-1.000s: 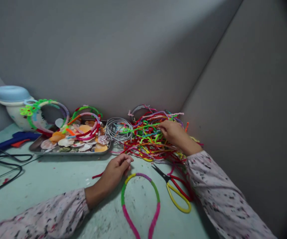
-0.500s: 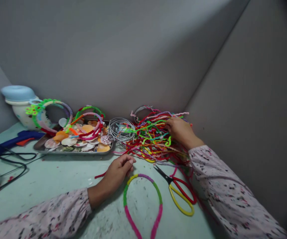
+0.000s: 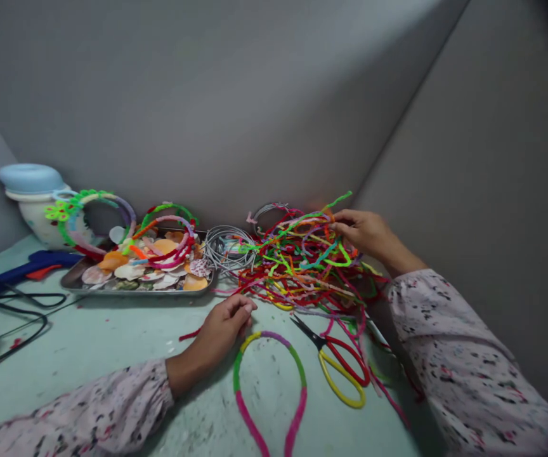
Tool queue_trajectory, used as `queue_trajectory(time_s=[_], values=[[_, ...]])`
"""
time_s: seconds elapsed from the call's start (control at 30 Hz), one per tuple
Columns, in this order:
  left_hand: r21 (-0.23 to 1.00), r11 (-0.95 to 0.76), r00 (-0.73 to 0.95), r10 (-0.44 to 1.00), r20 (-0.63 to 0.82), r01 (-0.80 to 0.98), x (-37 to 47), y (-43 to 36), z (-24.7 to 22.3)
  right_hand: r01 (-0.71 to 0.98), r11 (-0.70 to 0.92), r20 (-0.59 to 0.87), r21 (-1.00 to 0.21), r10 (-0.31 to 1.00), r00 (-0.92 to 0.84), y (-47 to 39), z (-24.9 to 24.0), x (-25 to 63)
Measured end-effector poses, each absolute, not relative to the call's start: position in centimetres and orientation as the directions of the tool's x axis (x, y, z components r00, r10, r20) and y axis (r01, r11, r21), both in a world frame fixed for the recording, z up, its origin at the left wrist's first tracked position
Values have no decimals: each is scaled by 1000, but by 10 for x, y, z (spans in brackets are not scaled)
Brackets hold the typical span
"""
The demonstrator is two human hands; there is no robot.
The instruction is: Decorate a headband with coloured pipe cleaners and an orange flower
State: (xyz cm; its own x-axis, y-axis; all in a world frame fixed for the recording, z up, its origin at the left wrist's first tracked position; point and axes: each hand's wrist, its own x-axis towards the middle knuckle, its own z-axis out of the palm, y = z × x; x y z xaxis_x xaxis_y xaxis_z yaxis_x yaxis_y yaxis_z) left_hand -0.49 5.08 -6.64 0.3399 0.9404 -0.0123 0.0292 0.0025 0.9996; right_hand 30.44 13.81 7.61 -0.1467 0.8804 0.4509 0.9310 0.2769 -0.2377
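My right hand pinches an orange fuzzy wire at the upper right of a tangled heap of coloured fuzzy wires. My left hand rests on the table with its fingers curled together; whether something is between them is hidden. A red piece shows beside its wrist. In front of that hand lies a hoop wrapped in yellow, purple, green and pink. Scissors with red and yellow handles lie to the right of the hoop, blades slightly apart.
A metal tray of shells stands left of a grey wire coil. Wrapped hoops stand at the tray. Farther left are a blue-lidded container, a blue tool and a black cable. Grey walls enclose the table.
My right hand has moved right and slightly up, lifting some wires at the top of the heap. My left hand has stayed in place.
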Motion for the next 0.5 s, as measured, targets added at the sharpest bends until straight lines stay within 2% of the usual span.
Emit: queue_trajectory(time_s=[0.1, 0.17, 0.37, 0.5], values=[[1000, -2, 331, 943, -7, 28, -5, 50, -65, 875, 355, 394, -329, 894, -215, 138, 72, 300], [1000, -3, 325, 946, -2, 17, -5, 50, -63, 860, 403, 394, -312, 879, -269, 137, 67, 293], [995, -7, 336, 941, 40, -99, -6, 44, -55, 770, 638, 491, 14, 666, -561, 112, 41, 249], [979, 42, 357, 933, 34, -202, -6, 43, -54, 706, 700, 473, 111, 587, -657, 82, 12, 223]])
